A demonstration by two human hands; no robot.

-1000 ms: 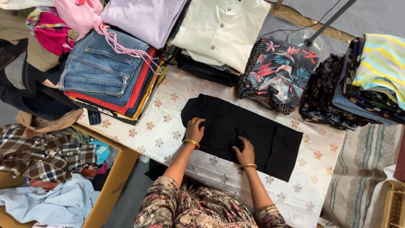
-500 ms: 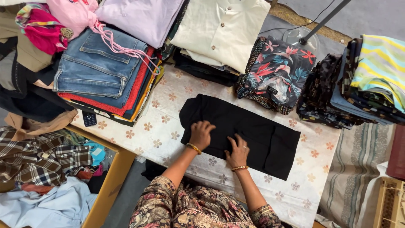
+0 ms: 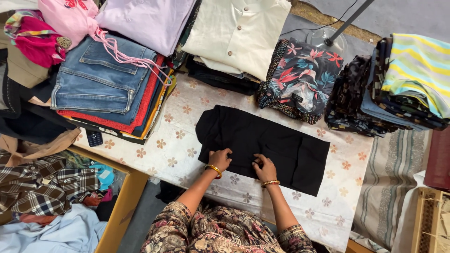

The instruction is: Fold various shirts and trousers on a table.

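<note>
A black garment (image 3: 276,140) lies folded into a long strip on the table's white flower-patterned cloth (image 3: 178,150). My left hand (image 3: 220,158) rests on its near edge, fingers curled into the fabric. Close beside it, my right hand (image 3: 264,166) pinches the same near edge. Both wrists wear gold bangles. The two hands sit near the middle of the garment's front edge, a short gap apart.
Folded piles ring the table: jeans on red and dark clothes (image 3: 105,86), a cream shirt (image 3: 236,35), a floral piece (image 3: 302,77), a striped stack (image 3: 415,79). A small phone (image 3: 94,137) lies at the left edge. Plaid clothes (image 3: 37,187) heap below left.
Both hands have drawn closer together along the black garment's near edge; the right hand slid left and the fingers have curled onto the fabric.
</note>
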